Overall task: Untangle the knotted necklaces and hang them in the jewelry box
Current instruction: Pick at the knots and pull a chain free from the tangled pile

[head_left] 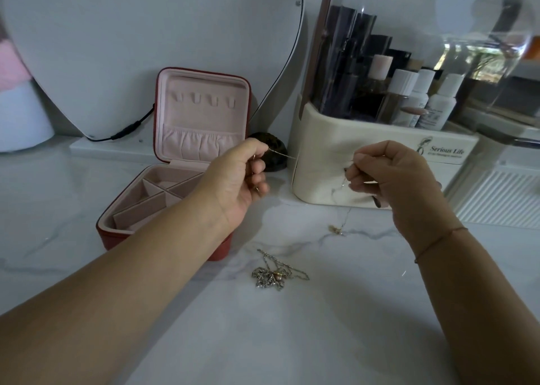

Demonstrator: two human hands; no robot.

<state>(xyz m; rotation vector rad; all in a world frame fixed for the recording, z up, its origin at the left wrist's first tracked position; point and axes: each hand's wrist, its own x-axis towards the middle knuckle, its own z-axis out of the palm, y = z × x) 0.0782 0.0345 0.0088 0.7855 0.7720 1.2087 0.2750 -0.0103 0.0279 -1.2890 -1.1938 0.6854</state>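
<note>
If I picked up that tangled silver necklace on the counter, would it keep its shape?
Probably not: the tangled necklace looks like fine chain, so it should droop limply. Its knotted strands would likely lift as one clump.

Both forearms reach out forward, hands held up and well apart. The left hand [238, 177], palm turned inward, is pinching a thin chain [282, 153] with curled fingers. The right hand [391, 177], knuckles up, pinches it too.
</note>
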